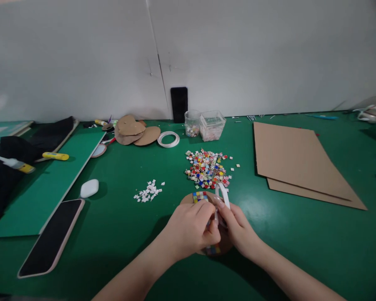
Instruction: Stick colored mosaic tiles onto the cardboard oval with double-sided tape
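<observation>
My right hand (242,232) grips a narrow roll of white tape (225,197), held on edge between thumb and fingers. Close against it, my left hand (192,225) has its fingers pinched together; what they hold, if anything, is hidden. Below both hands is a round cardboard piece (185,200), mostly covered by them. Rows of coloured mosaic tiles (199,195) show along its far part, and a few more at its near edge. Just beyond it lies a heap of loose mosaic tiles (207,169). Small white paper squares (148,192) are scattered to the left.
Behind stand a clear cup (192,123) and a clear box (212,125), beside another tape roll (168,139) and cardboard discs (130,129). Cardboard sheets (294,159) lie right. Leftward are a phone (52,238), a white case (89,188) and a yellow-handled tool (55,156).
</observation>
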The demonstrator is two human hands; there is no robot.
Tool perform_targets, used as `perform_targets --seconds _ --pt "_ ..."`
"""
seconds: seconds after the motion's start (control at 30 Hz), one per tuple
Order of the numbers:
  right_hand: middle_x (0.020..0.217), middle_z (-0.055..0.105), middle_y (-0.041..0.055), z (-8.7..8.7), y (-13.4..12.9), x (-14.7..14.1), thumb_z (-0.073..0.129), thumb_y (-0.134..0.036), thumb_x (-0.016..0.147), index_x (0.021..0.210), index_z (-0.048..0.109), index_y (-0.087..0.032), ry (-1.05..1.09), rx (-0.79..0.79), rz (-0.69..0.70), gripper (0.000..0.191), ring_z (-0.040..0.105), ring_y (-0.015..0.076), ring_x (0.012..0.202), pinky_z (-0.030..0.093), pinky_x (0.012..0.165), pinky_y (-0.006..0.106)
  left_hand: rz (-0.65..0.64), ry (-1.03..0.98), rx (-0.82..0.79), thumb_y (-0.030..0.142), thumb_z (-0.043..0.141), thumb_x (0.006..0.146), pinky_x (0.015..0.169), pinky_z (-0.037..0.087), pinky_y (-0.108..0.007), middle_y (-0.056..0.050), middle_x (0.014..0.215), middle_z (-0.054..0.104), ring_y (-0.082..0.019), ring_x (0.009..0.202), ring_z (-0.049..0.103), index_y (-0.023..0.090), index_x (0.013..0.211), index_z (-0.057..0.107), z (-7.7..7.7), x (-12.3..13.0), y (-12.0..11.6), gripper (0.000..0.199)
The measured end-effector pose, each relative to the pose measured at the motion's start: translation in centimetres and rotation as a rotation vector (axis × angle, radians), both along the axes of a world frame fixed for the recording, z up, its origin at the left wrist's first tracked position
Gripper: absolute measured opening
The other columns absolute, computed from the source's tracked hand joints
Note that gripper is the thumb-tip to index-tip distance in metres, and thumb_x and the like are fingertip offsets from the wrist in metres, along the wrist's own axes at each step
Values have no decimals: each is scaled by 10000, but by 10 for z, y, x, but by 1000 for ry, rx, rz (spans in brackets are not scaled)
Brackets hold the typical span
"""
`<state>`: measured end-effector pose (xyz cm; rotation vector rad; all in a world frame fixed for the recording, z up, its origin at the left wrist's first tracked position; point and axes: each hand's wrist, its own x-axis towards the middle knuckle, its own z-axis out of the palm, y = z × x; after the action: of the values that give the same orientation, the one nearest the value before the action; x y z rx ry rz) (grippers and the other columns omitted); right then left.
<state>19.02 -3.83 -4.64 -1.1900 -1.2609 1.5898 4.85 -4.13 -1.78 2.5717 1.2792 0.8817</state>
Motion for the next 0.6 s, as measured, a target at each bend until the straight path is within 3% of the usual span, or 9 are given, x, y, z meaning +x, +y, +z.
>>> perform_targets --seconds 0.2,0.6 --pt "598 426 -24 9 -1 0 431 -479 860 681 518 -175 54 3 61 363 390 109 567 346 500 201 1 -172 -257 124 429 675 435 283 -193 57 523 399 -74 447 344 186 626 395 4 0 -2 86" --pt "712 533 6 12 -1 1 406 -477 866 713 559 -176 82 -68 128 371 493 152 714 427 702 240 -1 -257 -389 113 466 643 442 287 -178 63 542 376 -68 471 339 195 634 372 -5 -1 -3 126"
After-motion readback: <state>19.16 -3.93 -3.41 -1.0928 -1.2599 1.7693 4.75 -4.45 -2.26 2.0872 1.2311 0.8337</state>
